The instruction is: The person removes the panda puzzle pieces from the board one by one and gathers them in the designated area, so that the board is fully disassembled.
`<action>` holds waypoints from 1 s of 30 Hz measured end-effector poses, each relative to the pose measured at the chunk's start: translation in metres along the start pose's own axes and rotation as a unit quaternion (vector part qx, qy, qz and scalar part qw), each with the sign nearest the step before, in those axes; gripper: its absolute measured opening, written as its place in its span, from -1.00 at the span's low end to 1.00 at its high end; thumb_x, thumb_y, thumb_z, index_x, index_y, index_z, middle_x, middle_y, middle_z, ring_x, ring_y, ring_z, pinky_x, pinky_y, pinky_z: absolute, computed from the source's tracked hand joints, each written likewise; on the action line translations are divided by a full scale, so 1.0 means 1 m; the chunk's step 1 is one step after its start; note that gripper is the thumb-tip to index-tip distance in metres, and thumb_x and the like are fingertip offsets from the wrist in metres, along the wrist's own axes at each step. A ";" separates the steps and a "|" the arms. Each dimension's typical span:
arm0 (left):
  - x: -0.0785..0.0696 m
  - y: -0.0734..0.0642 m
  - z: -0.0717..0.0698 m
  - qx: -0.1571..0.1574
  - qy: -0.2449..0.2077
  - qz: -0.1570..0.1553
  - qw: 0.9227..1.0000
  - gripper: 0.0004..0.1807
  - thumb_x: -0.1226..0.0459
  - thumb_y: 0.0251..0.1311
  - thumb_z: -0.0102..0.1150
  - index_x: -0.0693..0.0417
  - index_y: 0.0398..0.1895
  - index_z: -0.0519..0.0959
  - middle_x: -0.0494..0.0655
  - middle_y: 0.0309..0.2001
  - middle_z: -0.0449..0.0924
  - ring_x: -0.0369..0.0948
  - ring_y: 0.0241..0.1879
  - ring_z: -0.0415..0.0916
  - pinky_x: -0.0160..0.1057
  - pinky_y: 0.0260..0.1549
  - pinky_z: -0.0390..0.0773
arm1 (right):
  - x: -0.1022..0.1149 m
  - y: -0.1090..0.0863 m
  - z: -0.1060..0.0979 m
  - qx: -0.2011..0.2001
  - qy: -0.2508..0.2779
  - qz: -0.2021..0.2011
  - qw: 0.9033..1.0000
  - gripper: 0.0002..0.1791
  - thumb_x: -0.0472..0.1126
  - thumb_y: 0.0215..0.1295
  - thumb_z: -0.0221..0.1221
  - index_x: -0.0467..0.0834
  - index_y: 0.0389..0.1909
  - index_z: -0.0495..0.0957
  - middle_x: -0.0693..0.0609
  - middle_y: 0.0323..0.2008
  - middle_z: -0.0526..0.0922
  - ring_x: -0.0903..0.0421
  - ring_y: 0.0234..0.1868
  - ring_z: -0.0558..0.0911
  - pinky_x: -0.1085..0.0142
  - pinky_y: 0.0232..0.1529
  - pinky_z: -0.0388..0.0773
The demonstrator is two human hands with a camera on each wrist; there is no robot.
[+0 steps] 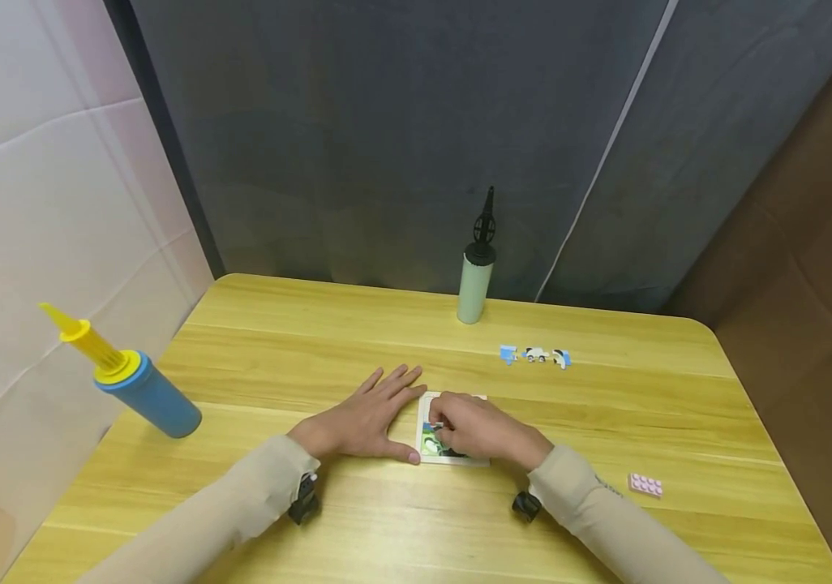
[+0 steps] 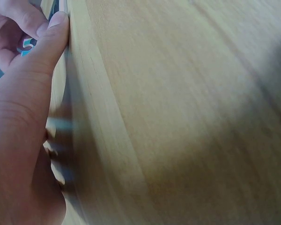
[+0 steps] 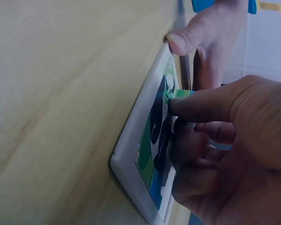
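A small white-framed jigsaw puzzle (image 1: 452, 460) lies on the table, its filled part showing green, blue and black-and-white shapes. My left hand (image 1: 368, 418) is spread with straight fingers beside the frame; in the right wrist view its thumb (image 3: 178, 43) touches the frame's corner. Over the puzzle, my right hand (image 1: 478, 426) pinches a green and blue puzzle piece (image 3: 183, 93) between thumb and fingers. The piece (image 2: 28, 43) also shows in the left wrist view, partly covered by fingers. From the head, my right hand hides much of the puzzle's right side.
Several loose puzzle pieces (image 1: 535, 354) lie behind the puzzle to the right. A pale green pump with a black nozzle (image 1: 475, 284) stands at the table's back edge. On the left stands a blue and yellow pump (image 1: 153, 397). A pink toy brick (image 1: 645, 485) lies at the right.
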State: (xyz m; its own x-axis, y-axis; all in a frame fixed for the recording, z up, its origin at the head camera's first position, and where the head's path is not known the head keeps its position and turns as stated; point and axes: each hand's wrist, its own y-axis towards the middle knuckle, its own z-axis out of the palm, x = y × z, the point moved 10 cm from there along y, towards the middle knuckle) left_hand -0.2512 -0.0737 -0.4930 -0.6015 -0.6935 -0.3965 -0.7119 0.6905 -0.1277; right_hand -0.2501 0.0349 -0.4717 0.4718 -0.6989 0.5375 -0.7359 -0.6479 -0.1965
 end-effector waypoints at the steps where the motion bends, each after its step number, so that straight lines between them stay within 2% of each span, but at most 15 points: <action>1: 0.000 0.000 0.000 0.001 0.000 0.000 1.000 0.20 -0.44 0.22 0.26 -0.01 0.74 0.08 0.01 0.79 -0.24 0.08 0.78 -0.30 0.28 0.73 -0.26 | 0.001 0.000 0.000 -0.001 -0.009 -0.004 1.000 -0.94 -0.32 0.47 0.25 -0.10 -0.21 0.62 0.11 -0.32 0.58 0.20 -0.37 0.48 0.37 -0.35 0.42; 4: 0.000 0.000 0.000 0.001 -0.001 -0.002 1.000 0.21 -0.45 0.22 0.26 -0.02 0.74 0.08 -0.01 0.79 -0.25 0.07 0.78 -0.30 0.28 0.73 -0.26 | 0.004 -0.001 0.000 -0.008 -0.032 -0.015 0.999 -0.94 -0.30 0.50 0.24 -0.10 -0.20 0.66 0.11 -0.28 0.61 0.21 -0.36 0.50 0.38 -0.35 0.46; 10: 0.001 0.000 -0.001 -0.001 -0.003 -0.002 1.000 0.20 -0.44 0.22 0.26 -0.01 0.74 0.08 0.00 0.79 -0.25 0.08 0.78 -0.30 0.29 0.73 -0.26 | 0.007 -0.003 0.000 -0.018 -0.044 -0.024 0.999 -0.90 -0.26 0.54 0.22 -0.13 -0.11 0.71 0.08 -0.22 0.64 0.22 -0.34 0.49 0.39 -0.34 0.46; 16: 0.001 -0.001 -0.002 -0.004 -0.001 -0.002 1.000 0.20 -0.45 0.22 0.26 0.00 0.73 0.09 0.00 0.79 -0.24 0.09 0.78 -0.29 0.29 0.72 -0.25 | 0.008 -0.010 -0.010 -0.036 -0.056 -0.030 0.997 -0.85 -0.20 0.60 0.18 -0.07 -0.20 0.69 0.12 -0.32 0.51 0.25 -0.45 0.40 0.44 -0.47 0.32; 19: 0.002 0.000 -0.003 -0.006 -0.001 -0.003 1.000 0.21 -0.45 0.21 0.27 0.00 0.73 0.10 0.00 0.79 -0.23 0.08 0.78 -0.28 0.30 0.72 -0.24 | 0.004 -0.016 -0.021 -0.049 -0.064 -0.019 0.997 -0.80 -0.19 0.65 0.11 -0.09 -0.13 0.71 0.12 -0.32 0.47 0.24 -0.48 0.39 0.44 -0.51 0.30; 21: 0.002 0.000 -0.002 -0.006 0.000 -0.003 1.000 0.21 -0.45 0.20 0.27 0.00 0.73 0.11 0.00 0.79 -0.23 0.08 0.78 -0.28 0.30 0.72 -0.24 | -0.002 -0.019 -0.029 -0.059 -0.065 -0.006 0.996 -0.78 -0.22 0.65 0.09 -0.12 -0.07 0.72 0.09 -0.31 0.49 0.22 -0.46 0.41 0.42 -0.49 0.35; 26: 0.002 0.001 -0.001 -0.004 0.001 -0.004 1.000 0.22 -0.46 0.18 0.28 0.00 0.73 0.10 0.01 0.79 -0.22 0.09 0.78 -0.28 0.30 0.72 -0.25 | -0.033 -0.026 -0.056 -0.110 -0.020 0.044 0.993 -0.83 -0.30 0.57 0.18 -0.18 0.00 0.72 -0.02 -0.14 0.75 0.16 -0.27 0.62 0.27 -0.26 0.62; 28: 0.001 0.001 -0.001 -0.001 0.001 -0.004 1.000 0.23 -0.46 0.18 0.28 0.00 0.73 0.09 0.01 0.79 -0.23 0.09 0.78 -0.28 0.30 0.72 -0.26 | -0.048 -0.029 -0.067 -0.133 0.002 0.068 0.989 -0.87 -0.30 0.53 0.23 -0.18 -0.02 0.69 -0.07 -0.10 0.79 0.14 -0.24 0.66 0.23 -0.20 0.65; 30: 0.001 0.001 0.000 0.002 0.003 -0.004 1.000 0.23 -0.46 0.18 0.27 0.00 0.74 0.08 0.01 0.79 -0.23 0.09 0.78 -0.29 0.29 0.72 -0.26 | -0.063 -0.032 -0.076 -0.145 0.005 0.087 0.986 -0.92 -0.28 0.51 0.26 -0.17 -0.07 0.65 -0.09 -0.14 0.79 0.13 -0.27 0.66 0.23 -0.23 0.62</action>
State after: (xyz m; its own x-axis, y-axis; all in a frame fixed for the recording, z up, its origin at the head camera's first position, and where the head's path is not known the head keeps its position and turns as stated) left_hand -0.2528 -0.0735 -0.4934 -0.5977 -0.7000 -0.3909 -0.7156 0.6856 -0.1336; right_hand -0.2926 0.1226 -0.4367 0.3222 -0.7878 0.5250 -0.9137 -0.4039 -0.0454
